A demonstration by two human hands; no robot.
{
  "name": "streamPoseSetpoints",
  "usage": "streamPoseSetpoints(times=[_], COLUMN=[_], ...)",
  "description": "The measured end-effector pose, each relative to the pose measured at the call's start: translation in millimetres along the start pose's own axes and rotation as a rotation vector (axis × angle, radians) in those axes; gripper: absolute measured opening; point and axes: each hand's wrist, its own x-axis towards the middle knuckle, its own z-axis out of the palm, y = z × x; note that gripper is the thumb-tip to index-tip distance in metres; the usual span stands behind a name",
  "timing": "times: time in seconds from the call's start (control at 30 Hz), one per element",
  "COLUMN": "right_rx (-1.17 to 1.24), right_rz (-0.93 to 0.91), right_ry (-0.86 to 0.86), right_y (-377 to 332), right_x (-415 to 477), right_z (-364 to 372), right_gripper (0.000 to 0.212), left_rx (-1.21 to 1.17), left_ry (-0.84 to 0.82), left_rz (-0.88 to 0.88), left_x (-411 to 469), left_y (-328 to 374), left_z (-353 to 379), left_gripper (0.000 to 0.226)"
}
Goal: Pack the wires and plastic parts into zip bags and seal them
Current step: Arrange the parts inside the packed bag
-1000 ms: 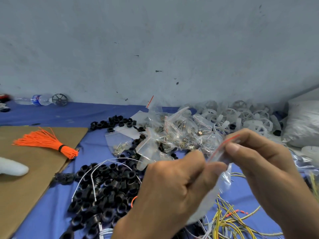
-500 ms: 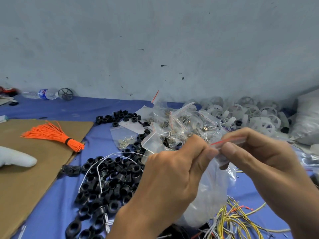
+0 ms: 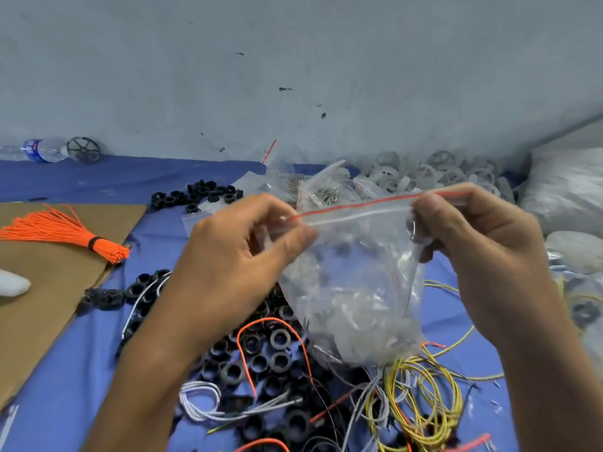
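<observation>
A clear zip bag (image 3: 355, 298) with a red line along its top hangs between my hands above the blue cloth, holding pale plastic parts and some wire. My left hand (image 3: 241, 252) pinches the left end of the zip strip. My right hand (image 3: 473, 236) pinches the right end, and the strip is stretched tight between them. Under the bag lie black plastic rings (image 3: 261, 357) and loose yellow wires (image 3: 424, 396), white wires (image 3: 199, 399) and an orange wire (image 3: 274, 324).
Filled small zip bags (image 3: 319, 190) and white plastic wheels (image 3: 424, 174) pile up by the wall. An orange wire bundle (image 3: 65, 233) lies on brown cardboard (image 3: 49, 288) at left. A water bottle (image 3: 39, 151) lies far left, big white bags (image 3: 567, 187) at right.
My hands have moved apart along the top of the bag, stretching the zip strip out flat. The view has tilted down, showing more wires and rings below.
</observation>
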Motion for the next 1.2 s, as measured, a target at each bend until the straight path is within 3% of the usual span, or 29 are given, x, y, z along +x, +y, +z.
streamPoseSetpoints(times=[0.17, 0.27, 0.33, 0.4, 0.47, 0.5, 0.57, 0.63, 0.67, 0.7, 0.77, 0.83, 0.87, 0.9, 0.93, 1.0, 1.1, 1.17, 1.2], right_rx=[0.008, 0.021, 0.059, 0.114, 0.206, 0.265, 0.387, 0.480, 0.507, 0.501, 0.302, 0.001, -0.052, -0.004, 0.051, 0.085, 0.404, 0.518, 0.559], right_rz=[0.034, 0.043, 0.052, 0.064, 0.088, 0.101, 0.134, 0.152, 0.157, 0.166, 0.233, 0.395, 0.469, 0.440, 0.432, 0.472, 0.635, 0.656, 0.669], right_ry=[-0.034, -0.016, 0.017, 0.064, 0.101, 0.103, 0.087, 0.084, 0.096, 0.113, 0.127, -0.040, -0.158, -0.254, -0.263, -0.300, -0.392, -0.353, -0.283], right_y=[1.8, 2.0, 3.6, 5.4, 5.6, 5.4, 6.3, 9.3, 11.7, 12.5, 16.0, 20.2, 23.9, 28.0, 27.2, 22.6, 21.5, 29.0, 33.2], right_x=[-0.5, -1.0, -0.7, 0.7, 2.2, 2.9, 3.5, 7.0, 8.5, 9.3, 5.4, 8.8, 10.1, 7.3, 4.3, 3.7, -2.3, -9.1, -7.4], right_z=[-2.6, -1.6, -0.2, 0.9, 2.0, 3.0, 3.9, 2.6, 0.2, -1.0, -5.3, 4.5, 8.4, 7.7, 10.6, 16.2, 26.0, 23.5, 23.3], right_gripper=[0.013, 0.010, 0.008, 0.009, 0.010, 0.011, 0.010, 0.011, 0.011, 0.011, 0.033, 0.053, 0.044, 0.022, 0.020, 0.028, 0.031, 0.053, 0.049], left_rx=[-0.071, -0.112, -0.254, -0.434, -0.312, -0.205, -0.121, -0.191, -0.235, -0.287, -0.430, -0.620, -0.694, -0.734, -0.745, -0.677, -0.586, -0.743, -0.817], left_ry=[0.091, 0.089, 0.047, -0.168, -0.494, -0.624, -0.719, -0.673, -0.620, -0.533, -0.315, -0.165, -0.123, -0.099, -0.082, -0.026, -0.062, -0.121, -0.146], left_rz=[-0.022, -0.027, -0.050, -0.167, -0.284, -0.303, -0.283, -0.253, -0.250, -0.264, -0.325, -0.408, -0.454, -0.491, -0.505, -0.517, -0.595, -0.652, -0.661], left_x=[3.4, 2.7, 3.1, 3.7, 1.5, -1.3, -5.3, -5.2, -3.6, -2.1, 0.9, 2.0, 3.2, 4.2, 5.4, 8.0, 8.1, 10.2, 11.1], left_y=[-3.8, -4.2, -8.3, -18.1, -31.4, -36.4, -40.9, -38.5, -37.5, -37.7, -40.4, -38.2, -35.9, -33.1, -31.8, -29.8, -27.1, -22.6, -20.5], left_z=[1.4, 4.5, 4.0, 6.2, 18.3, 28.4, 48.6, 58.6, 59.3, 57.2, 49.9, 41.5, 38.0, 35.3, 33.2, 31.4, 29.0, 25.7, 23.9], left_gripper=[0.008, 0.009, 0.020, 0.053, 0.083, 0.084, 0.062, 0.024, 0.016, 0.017, 0.025, 0.026, 0.021, 0.015, 0.011, 0.011, 0.030, 0.044, 0.049])
